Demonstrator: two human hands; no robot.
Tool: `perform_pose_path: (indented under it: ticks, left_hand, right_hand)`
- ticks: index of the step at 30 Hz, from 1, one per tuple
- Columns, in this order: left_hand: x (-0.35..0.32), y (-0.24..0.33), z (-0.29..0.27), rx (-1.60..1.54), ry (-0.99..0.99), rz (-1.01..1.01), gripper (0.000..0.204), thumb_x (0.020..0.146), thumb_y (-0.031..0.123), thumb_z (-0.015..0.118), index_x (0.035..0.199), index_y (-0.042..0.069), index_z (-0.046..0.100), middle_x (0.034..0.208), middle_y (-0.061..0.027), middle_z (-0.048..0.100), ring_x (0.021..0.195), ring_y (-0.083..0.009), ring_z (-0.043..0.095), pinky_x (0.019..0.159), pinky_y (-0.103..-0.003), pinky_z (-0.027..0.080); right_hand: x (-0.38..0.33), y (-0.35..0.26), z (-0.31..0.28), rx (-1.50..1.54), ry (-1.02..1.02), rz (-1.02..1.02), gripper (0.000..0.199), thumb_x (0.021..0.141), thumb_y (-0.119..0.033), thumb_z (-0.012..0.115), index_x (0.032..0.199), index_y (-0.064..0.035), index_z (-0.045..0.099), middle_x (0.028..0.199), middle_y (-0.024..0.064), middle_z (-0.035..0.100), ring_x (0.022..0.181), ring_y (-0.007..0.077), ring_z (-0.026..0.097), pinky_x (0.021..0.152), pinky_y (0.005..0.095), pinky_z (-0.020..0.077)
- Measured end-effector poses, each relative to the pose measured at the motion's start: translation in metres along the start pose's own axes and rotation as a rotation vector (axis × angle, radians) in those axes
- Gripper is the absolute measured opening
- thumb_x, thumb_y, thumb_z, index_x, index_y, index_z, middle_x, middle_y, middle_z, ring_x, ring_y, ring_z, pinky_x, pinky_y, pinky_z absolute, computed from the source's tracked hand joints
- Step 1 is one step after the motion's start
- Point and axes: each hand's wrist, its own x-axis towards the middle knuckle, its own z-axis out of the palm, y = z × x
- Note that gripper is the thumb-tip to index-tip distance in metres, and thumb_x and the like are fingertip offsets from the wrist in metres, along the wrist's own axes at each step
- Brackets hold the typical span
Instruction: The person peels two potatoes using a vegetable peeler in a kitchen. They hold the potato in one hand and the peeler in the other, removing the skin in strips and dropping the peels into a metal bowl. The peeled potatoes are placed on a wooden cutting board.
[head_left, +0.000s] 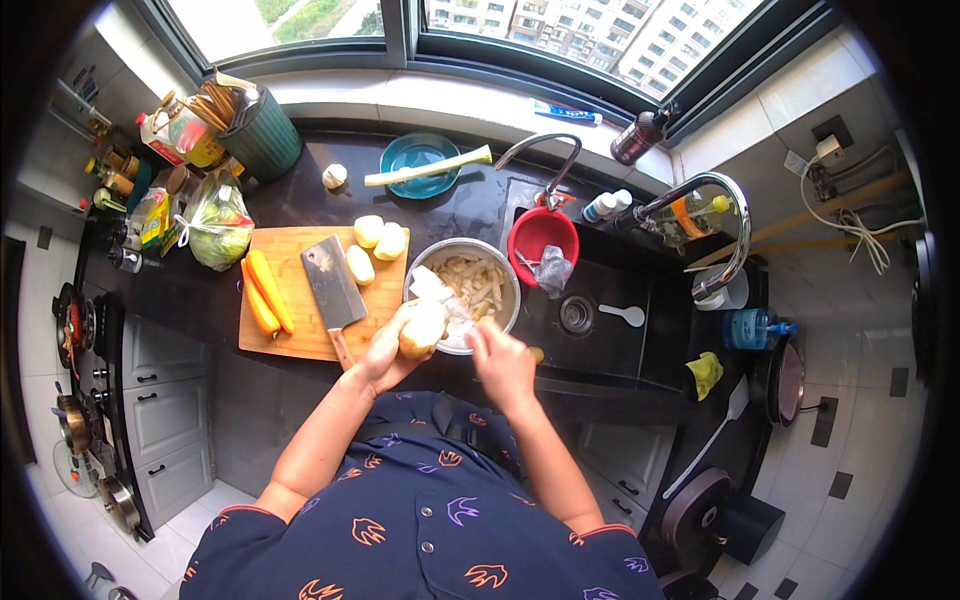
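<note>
My left hand (385, 352) is wrapped round a potato (423, 335), part brown skin and part pale flesh, held over the near rim of a round metal bowl (514, 290). Pale strips of peel (475, 283) lie in that bowl. Beside the potato my right hand (503, 367) is closed; a whitish blur by its fingers hides what it grips. To the left, a wooden cutting board (290, 340) carries a cleaver (333, 283), orange carrots (265, 290) and several peeled potatoes (360, 265). The cleaver's handle points toward my left wrist.
A red bowl (528, 225) with a plastic bag sits in the black sink (610, 360), near a white spoon (622, 314). A long pale green stalk (430, 168) crosses a teal plate (395, 150). Faucets (742, 215) arch over the sink. Bagged vegetables (220, 225) stand left.
</note>
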Motion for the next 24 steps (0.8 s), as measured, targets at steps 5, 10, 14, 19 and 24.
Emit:
perform_pose_path:
  ticks: [5,10,14,19,24]
  left_hand:
    - [-0.013,0.012,0.024,0.012,-0.036,0.025,0.045,0.106,0.037,0.044,0.144,0.012,0.043,0.126,-0.0118,0.064,0.109,-0.0197,0.064,0.083,-0.031,0.052]
    - [-0.006,0.01,0.022,0.066,0.054,0.088,0.045,0.106,0.035,0.044,0.146,0.016,0.038,0.129,-0.0106,0.061,0.115,-0.0194,0.061,0.093,-0.034,0.048]
    - [-0.005,0.007,0.018,0.027,0.027,0.093,0.049,0.105,0.031,0.048,0.149,0.016,0.033,0.138,-0.0083,0.054,0.125,-0.0193,0.055,0.103,-0.037,0.045]
    - [-0.005,0.007,0.028,0.129,0.013,0.085,0.055,0.104,0.027,0.051,0.152,0.012,0.027,0.146,-0.0071,0.043,0.137,-0.0188,0.043,0.112,-0.036,0.038]
    - [-0.007,0.004,0.019,0.084,0.051,0.041,0.053,0.103,0.029,0.051,0.15,0.017,0.03,0.144,-0.0058,0.046,0.131,-0.0199,0.05,0.107,-0.038,0.042]
  right_hand:
    - [0.019,0.048,-0.003,-0.261,-0.107,0.264,0.03,0.096,-0.04,0.061,0.101,-0.0106,0.067,0.083,0.0164,0.073,0.08,0.039,0.071,0.067,0.0481,0.0554]
    - [0.012,0.014,-0.024,0.198,-0.023,0.228,0.027,0.096,-0.035,0.064,0.102,-0.0083,0.067,0.081,0.02,0.07,0.079,0.038,0.071,0.066,0.0457,0.0528]
    - [-0.002,-0.014,-0.018,0.457,-0.042,0.004,0.04,0.09,-0.035,0.075,0.116,-0.0069,0.063,0.083,0.0141,0.073,0.076,0.0284,0.074,0.066,0.0369,0.0554]
    - [0.011,-0.043,-0.004,0.537,-0.152,0.124,0.058,0.083,-0.028,0.083,0.128,-0.0049,0.054,0.086,0.0057,0.07,0.083,0.0102,0.068,0.071,0.0264,0.0536]
    - [0.033,-0.013,0.02,0.417,-0.016,0.259,0.05,0.087,-0.039,0.076,0.124,-0.0118,0.058,0.09,0.0148,0.073,0.083,0.0306,0.073,0.068,0.0412,0.0545]
